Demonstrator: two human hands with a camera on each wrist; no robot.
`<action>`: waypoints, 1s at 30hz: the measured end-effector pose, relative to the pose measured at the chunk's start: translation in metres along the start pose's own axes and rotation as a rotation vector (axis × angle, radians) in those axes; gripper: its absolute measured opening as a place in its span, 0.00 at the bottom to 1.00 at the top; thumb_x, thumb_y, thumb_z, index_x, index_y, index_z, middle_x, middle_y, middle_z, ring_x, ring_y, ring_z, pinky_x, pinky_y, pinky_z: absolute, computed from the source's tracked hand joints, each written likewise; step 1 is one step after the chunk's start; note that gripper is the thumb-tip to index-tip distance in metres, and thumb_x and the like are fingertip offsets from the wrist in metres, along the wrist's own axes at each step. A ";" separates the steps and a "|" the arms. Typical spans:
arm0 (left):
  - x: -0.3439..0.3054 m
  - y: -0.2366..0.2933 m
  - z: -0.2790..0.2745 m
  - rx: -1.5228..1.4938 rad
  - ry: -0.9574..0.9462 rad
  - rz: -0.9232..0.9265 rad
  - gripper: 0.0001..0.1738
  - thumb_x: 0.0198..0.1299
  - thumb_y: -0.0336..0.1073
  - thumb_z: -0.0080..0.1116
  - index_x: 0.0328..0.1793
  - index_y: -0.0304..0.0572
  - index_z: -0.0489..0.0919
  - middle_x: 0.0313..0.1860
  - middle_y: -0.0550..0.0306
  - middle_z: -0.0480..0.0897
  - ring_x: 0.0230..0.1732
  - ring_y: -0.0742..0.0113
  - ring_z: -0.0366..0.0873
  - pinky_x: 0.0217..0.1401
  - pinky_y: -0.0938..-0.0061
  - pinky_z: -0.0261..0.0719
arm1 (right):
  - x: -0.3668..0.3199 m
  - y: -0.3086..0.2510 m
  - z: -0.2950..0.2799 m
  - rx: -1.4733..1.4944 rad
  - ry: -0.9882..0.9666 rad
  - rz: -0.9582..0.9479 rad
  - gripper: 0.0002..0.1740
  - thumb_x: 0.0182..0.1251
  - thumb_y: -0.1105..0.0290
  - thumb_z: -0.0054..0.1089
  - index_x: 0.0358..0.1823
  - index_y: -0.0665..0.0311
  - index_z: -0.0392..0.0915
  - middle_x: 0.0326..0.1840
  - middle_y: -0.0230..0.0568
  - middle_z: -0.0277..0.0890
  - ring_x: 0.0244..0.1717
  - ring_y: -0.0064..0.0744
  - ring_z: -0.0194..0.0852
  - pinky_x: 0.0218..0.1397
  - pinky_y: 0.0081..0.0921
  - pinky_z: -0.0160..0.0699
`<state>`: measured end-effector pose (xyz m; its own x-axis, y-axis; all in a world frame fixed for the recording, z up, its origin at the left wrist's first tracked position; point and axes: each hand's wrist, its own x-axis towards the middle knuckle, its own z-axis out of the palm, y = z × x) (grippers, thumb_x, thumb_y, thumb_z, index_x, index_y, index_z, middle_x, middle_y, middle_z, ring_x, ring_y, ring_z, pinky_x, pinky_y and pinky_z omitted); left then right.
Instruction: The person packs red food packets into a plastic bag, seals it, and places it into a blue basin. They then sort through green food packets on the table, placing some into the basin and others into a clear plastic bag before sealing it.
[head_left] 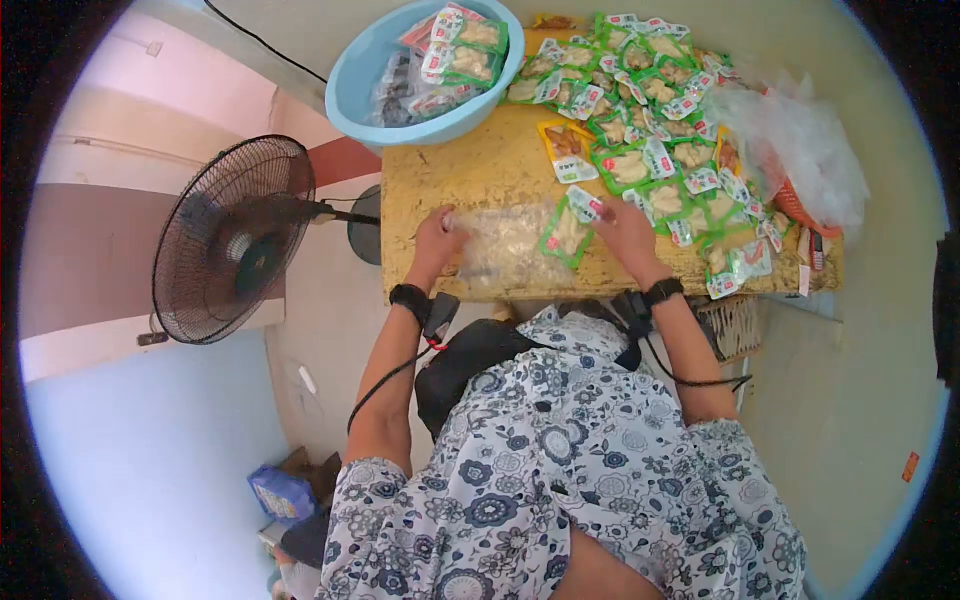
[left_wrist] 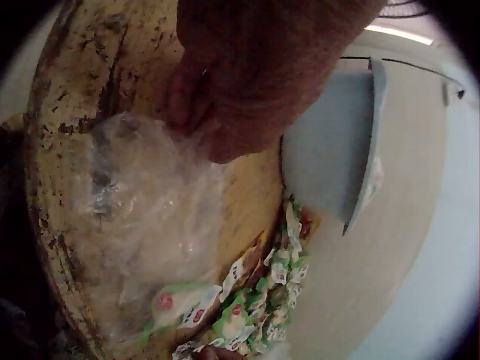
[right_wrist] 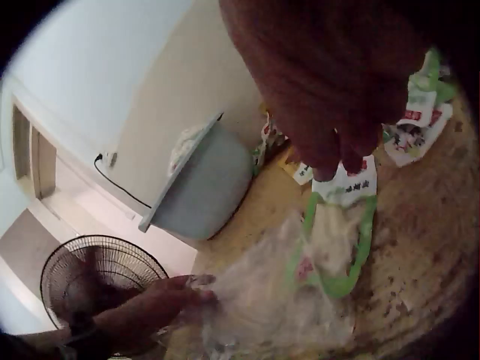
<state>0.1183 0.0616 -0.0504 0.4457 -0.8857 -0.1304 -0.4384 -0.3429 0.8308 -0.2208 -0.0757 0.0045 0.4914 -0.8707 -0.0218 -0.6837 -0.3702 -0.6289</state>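
Note:
A clear plastic bag [head_left: 505, 245] lies flat across the front of the worn yellow table [head_left: 450, 175]. My left hand [head_left: 438, 243] pinches its left edge; the left wrist view shows the thumb and fingers of that hand [left_wrist: 247, 82] on the crumpled film [left_wrist: 150, 202]. Between the two hands, a green-edged packet with pale food [head_left: 568, 235] is at the bag's right end. Its white printed end is pinched by my right hand [head_left: 630, 238]. In the right wrist view, the packet [right_wrist: 335, 232] overlaps the bag [right_wrist: 255, 300]; which is on top is unclear.
Many similar green packets [head_left: 660, 200] cover the table's right side, with an orange one [head_left: 567, 150] beside them. A blue basin [head_left: 350, 110] holding packets stands at the back left. Thin plastic bags [head_left: 800, 150] lie over a red basket [head_left: 795, 207] at right. A fan [head_left: 235, 240] stands left.

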 end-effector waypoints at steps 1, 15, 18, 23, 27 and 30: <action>0.000 0.003 -0.003 -0.008 0.021 -0.017 0.35 0.45 0.35 0.72 0.62 0.32 0.75 0.41 0.45 0.82 0.43 0.58 0.81 0.46 0.66 0.78 | 0.009 -0.002 0.002 -0.057 0.061 -0.064 0.22 0.52 0.62 0.69 0.49 0.58 0.78 0.39 0.48 0.79 0.43 0.51 0.81 0.41 0.40 0.80; -0.032 0.115 -0.006 0.793 0.171 0.637 0.31 0.44 0.25 0.60 0.60 0.47 0.77 0.49 0.53 0.77 0.56 0.54 0.72 0.56 0.59 0.71 | 0.041 -0.003 0.026 -0.153 -0.127 -0.055 0.19 0.50 0.66 0.70 0.42 0.64 0.75 0.34 0.49 0.79 0.41 0.49 0.80 0.41 0.41 0.79; -0.022 0.105 -0.001 0.848 0.060 0.645 0.23 0.45 0.26 0.58 0.51 0.46 0.79 0.44 0.54 0.78 0.52 0.53 0.74 0.51 0.58 0.72 | 0.036 0.004 0.025 0.182 -0.163 -0.086 0.12 0.56 0.68 0.67 0.36 0.65 0.75 0.29 0.44 0.77 0.31 0.38 0.80 0.29 0.33 0.76; -0.015 0.055 0.010 0.624 -0.065 0.463 0.19 0.46 0.30 0.60 0.48 0.46 0.78 0.40 0.53 0.80 0.47 0.47 0.78 0.46 0.55 0.76 | 0.004 -0.008 0.020 0.883 -0.244 0.268 0.07 0.66 0.73 0.60 0.43 0.64 0.73 0.29 0.34 0.76 0.21 0.20 0.75 0.15 0.20 0.63; -0.021 0.041 0.005 0.370 -0.103 0.317 0.22 0.46 0.33 0.62 0.52 0.46 0.78 0.42 0.50 0.81 0.48 0.44 0.78 0.47 0.55 0.78 | -0.011 -0.003 0.034 0.998 -0.145 0.350 0.12 0.65 0.74 0.61 0.48 0.64 0.72 0.31 0.33 0.78 0.20 0.19 0.73 0.16 0.18 0.63; -0.019 0.042 -0.005 0.491 -0.133 0.372 0.26 0.45 0.32 0.63 0.55 0.46 0.77 0.43 0.49 0.80 0.49 0.44 0.78 0.48 0.55 0.78 | -0.018 0.002 0.054 0.967 -0.134 0.296 0.12 0.65 0.74 0.61 0.48 0.63 0.72 0.31 0.33 0.79 0.18 0.18 0.69 0.16 0.17 0.62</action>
<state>0.0954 0.0652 -0.0107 0.1073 -0.9939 0.0273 -0.8669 -0.0801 0.4920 -0.2022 -0.0430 -0.0380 0.4700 -0.8195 -0.3280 -0.0880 0.3262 -0.9412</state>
